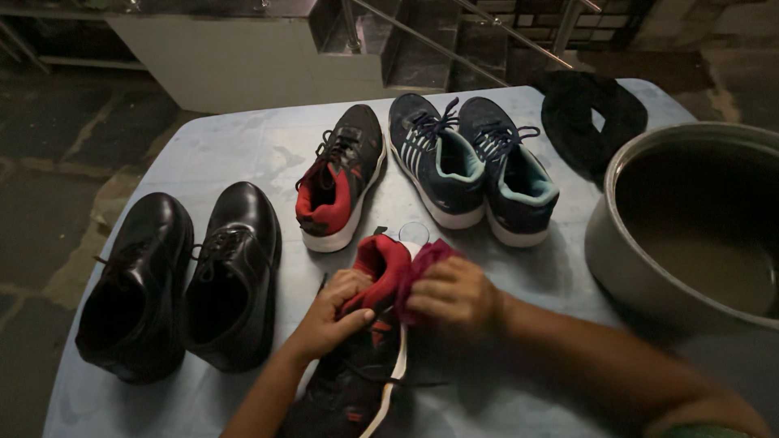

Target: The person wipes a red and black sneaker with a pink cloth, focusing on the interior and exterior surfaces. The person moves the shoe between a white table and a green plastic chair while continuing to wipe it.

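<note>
Black-and-red lace-up sneaker (357, 365) on pale blue table (227, 150): left hand (329, 316) fingers clasp its red collar; right hand (454, 296) fingers clench maroon cloth (422, 264) against it.

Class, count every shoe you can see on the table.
6: two black dress shoes at left, one black-and-red sneaker at centre, two navy sneakers behind, one held sneaker in front.

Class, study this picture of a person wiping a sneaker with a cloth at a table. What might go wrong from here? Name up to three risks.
1. The large metal pot holds water near the right hand; an elbow might knock it or slop water out.
2. The black-and-red sneaker lies near the table edge and could slip off.
3. Dim light may hide missed dirt under the dark red cloth.
</note>
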